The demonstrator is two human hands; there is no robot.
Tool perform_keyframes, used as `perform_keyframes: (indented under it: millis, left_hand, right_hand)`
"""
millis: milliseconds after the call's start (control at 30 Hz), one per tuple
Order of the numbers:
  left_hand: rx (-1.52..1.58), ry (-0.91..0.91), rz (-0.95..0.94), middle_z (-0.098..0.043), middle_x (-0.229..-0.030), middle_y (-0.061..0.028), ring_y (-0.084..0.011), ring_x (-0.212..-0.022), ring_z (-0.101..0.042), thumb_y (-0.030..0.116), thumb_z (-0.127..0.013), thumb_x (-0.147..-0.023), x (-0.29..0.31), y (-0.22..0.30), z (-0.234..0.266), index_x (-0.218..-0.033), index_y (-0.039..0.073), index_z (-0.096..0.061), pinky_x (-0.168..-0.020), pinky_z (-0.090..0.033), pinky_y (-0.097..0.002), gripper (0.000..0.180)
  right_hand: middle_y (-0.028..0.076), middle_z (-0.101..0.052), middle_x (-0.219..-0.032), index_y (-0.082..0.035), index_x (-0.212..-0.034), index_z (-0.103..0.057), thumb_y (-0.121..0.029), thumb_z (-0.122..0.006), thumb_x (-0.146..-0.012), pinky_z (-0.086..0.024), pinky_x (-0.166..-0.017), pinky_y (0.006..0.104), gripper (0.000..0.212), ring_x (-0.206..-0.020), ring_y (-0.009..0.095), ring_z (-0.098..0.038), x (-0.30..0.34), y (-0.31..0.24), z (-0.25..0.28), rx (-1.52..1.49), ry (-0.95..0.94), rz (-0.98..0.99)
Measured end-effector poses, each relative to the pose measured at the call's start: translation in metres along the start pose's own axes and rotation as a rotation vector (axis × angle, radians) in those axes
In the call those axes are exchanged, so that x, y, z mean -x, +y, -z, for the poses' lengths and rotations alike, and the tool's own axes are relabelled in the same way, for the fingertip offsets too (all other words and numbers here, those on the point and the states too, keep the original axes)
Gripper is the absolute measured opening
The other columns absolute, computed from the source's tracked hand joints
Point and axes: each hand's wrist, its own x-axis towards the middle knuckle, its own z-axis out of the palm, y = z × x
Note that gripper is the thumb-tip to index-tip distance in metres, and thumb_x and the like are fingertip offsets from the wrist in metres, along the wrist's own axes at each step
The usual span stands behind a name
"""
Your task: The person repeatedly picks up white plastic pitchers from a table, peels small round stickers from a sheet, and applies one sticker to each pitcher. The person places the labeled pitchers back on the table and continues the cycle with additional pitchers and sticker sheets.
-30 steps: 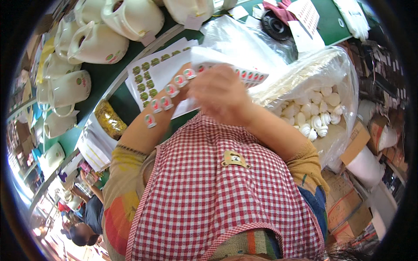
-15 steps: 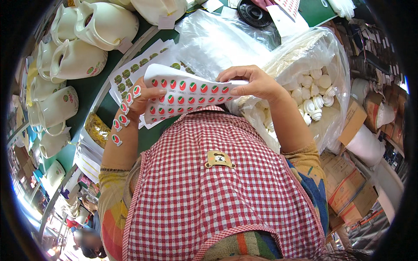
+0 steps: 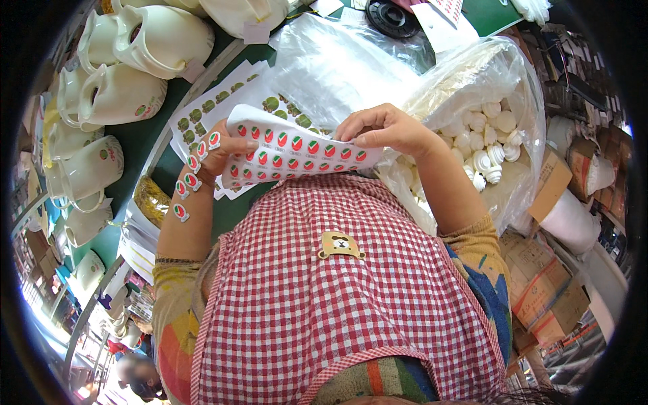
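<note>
A white sheet of red-and-green oval stickers [image 3: 304, 152] is held up in front of my apron. My left hand [image 3: 219, 155] grips its left edge, thumb lying on the printed face. Several loose stickers of the same kind [image 3: 192, 181] are stuck along the back of that hand and the forearm. At the sheet's upper right edge, my right hand [image 3: 395, 129] pinches with thumb and index finger; whether a single sticker is between the fingertips is too small to tell. Beneath lie more sheets with dark green round prints [image 3: 209, 102].
Cream jug-shaped housings [image 3: 125, 94] line the table's left side. A clear plastic bag of white caps [image 3: 489, 145] sits by my right forearm, beside more clear film [image 3: 337, 61]. A black round part [image 3: 391, 19] lies at the back. Cardboard boxes [image 3: 540, 283] are stacked on the right.
My right hand has shifted from holding the sheet's right end to a pinch on its upper edge. The sheet's right end has spread out and tilted downward.
</note>
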Motion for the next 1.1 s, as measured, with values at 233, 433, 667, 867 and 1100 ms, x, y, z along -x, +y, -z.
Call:
perform_keyframes:
  millis: [233, 433, 667, 867, 1100]
  left_hand:
    - [0.103, 0.276, -0.204, -0.064, -0.084, -0.0074, -0.0164, -0.072, -0.059, 0.010, -0.070, -0.068, -0.013, -0.028, 0.050, -0.104, 0.001, -0.059, -0.063, -0.046, -0.0284, 0.039]
    - [-0.151, 0.645, -0.161, -0.050, -0.119, -0.0173, -0.0229, -0.101, -0.054, 0.015, -0.069, -0.075, -0.037, -0.097, 0.170, -0.135, -0.004, -0.025, -0.079, -0.046, -0.0293, 0.076]
    - [-0.356, 0.511, -0.516, -0.050, -0.124, -0.0133, -0.0205, -0.112, -0.048, 0.010, -0.062, -0.082, -0.078, 0.042, 0.064, -0.136, 0.000, -0.032, -0.096, -0.037, -0.0308, 0.062]
    - [-0.261, 0.540, -0.583, -0.058, -0.090, -0.0004, -0.0090, -0.085, -0.054, 0.022, -0.051, -0.090, -0.119, 0.121, 0.052, -0.119, 0.004, -0.046, -0.076, -0.042, -0.0206, 0.034]
    - [0.065, 0.406, -0.860, -0.055, -0.072, -0.0054, -0.0141, -0.067, -0.053, 0.021, -0.049, -0.092, -0.105, 0.125, 0.033, -0.104, 0.000, -0.047, -0.069, -0.046, -0.0288, 0.024]
  right_hand:
    - [0.007, -0.064, -0.099, -0.001, -0.104, -0.063, -0.007, -0.060, -0.081, -0.045, -0.083, 0.0279, 0.023, -0.090, 0.015, -0.059, 0.036, 0.004, 0.026, 0.061, 0.694, 0.250]
    - [0.006, -0.066, -0.087, -0.001, -0.096, -0.065, -0.007, -0.056, -0.085, -0.047, -0.074, 0.0244, 0.017, -0.079, 0.013, -0.061, 0.131, 0.045, 0.103, 0.333, 1.321, 0.325]
    - [0.016, -0.062, -0.103, -0.005, -0.111, -0.059, -0.024, -0.070, -0.071, -0.046, -0.086, 0.0356, 0.046, -0.093, 0.030, -0.059, 0.171, 0.184, 0.191, 0.988, 1.281, -0.380]
    - [0.011, -0.044, -0.131, -0.013, -0.131, -0.040, -0.032, -0.073, -0.063, -0.041, -0.095, 0.0430, 0.078, -0.115, 0.034, -0.046, 0.145, 0.168, 0.190, 0.949, 1.280, -0.703]
    - [0.016, -0.049, -0.121, -0.011, -0.125, -0.044, -0.027, -0.072, -0.063, -0.045, -0.086, 0.0432, 0.070, -0.106, 0.033, -0.052, 0.162, 0.155, 0.175, 0.966, 1.293, -0.620]
